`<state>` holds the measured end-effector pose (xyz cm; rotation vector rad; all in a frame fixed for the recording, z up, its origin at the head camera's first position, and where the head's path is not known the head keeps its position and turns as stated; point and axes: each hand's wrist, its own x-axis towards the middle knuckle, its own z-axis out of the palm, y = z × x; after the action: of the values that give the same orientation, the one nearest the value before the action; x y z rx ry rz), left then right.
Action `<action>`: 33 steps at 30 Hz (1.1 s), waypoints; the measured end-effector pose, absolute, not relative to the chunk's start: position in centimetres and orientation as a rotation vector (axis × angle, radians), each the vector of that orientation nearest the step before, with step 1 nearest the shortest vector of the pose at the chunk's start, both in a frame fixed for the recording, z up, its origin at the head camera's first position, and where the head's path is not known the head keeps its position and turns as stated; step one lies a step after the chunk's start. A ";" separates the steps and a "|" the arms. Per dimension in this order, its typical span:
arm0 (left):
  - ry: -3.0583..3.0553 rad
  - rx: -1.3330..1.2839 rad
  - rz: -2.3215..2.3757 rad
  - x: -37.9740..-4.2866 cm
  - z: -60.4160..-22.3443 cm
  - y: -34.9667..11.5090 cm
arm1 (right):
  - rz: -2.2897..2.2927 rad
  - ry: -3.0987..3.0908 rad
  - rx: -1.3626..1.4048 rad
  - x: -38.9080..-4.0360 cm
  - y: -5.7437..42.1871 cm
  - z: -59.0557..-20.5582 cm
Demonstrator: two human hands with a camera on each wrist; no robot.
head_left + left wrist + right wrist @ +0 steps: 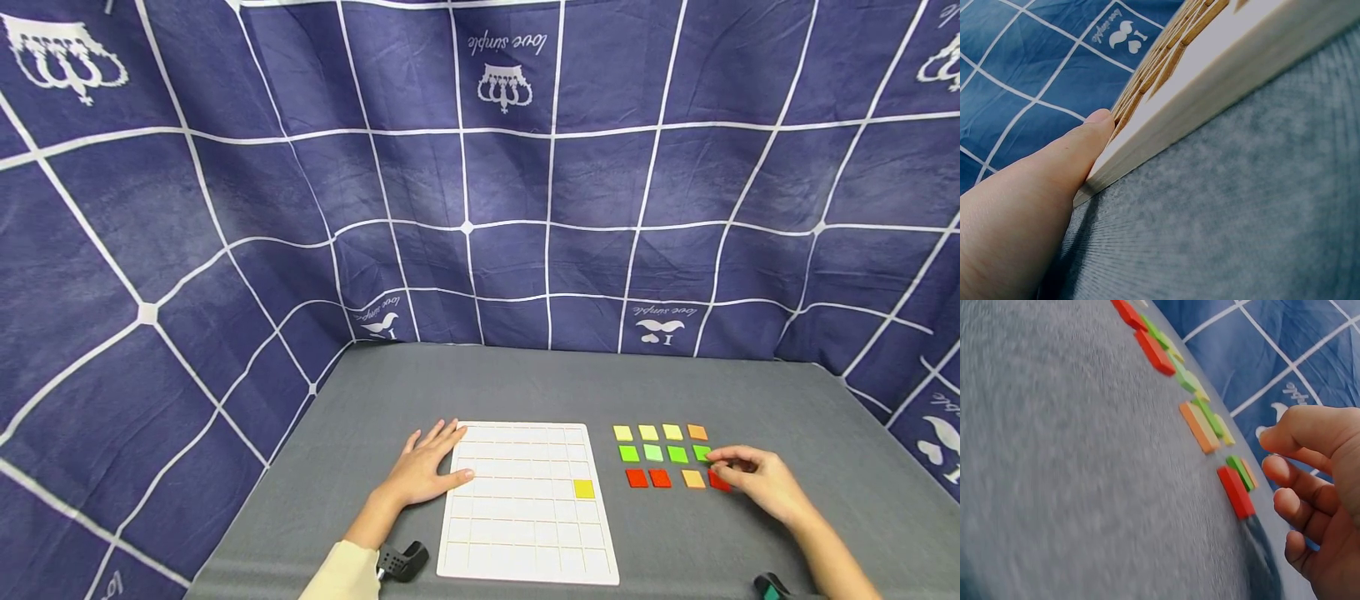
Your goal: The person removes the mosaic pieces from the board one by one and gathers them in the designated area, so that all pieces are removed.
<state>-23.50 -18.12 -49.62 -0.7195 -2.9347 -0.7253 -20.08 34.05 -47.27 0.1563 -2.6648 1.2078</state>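
Note:
A white grid board (517, 533) lies on the grey table, with one yellow tile (584, 489) in a cell near its right edge. My left hand (426, 468) rests at the board's upper left edge, fingers spread; its thumb (1088, 147) lies against the board's side in the left wrist view. To the right, my right hand (761, 483) hovers by the end red tile (720, 481), overlapping it in the head view. The right wrist view shows its fingers (1294, 469) loosely bent with nothing between them, apart from that red tile (1235, 492).
Loose square tiles lie in three rows right of the board: pale yellow tiles (648, 432) with an orange one (697, 432), green tiles (677, 454), then red tiles (637, 478) and a light orange tile (693, 479). A blue checked curtain (510, 183) hangs around the table.

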 end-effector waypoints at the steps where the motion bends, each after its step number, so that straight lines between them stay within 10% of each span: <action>1: -2.933 -0.719 -0.724 -23.5 -49.6 -18.1 | 1.217 -2.667 0.162 -20.1 33.9 -47.2; 33: -2.906 -0.722 -0.724 -23.6 -49.9 -18.1 | 1.421 -2.561 0.389 -21.8 28.0 -46.6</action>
<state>-23.56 -18.07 -49.92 -0.7222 -2.9065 -0.7239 -21.80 28.01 -46.64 0.3886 -2.5609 1.4207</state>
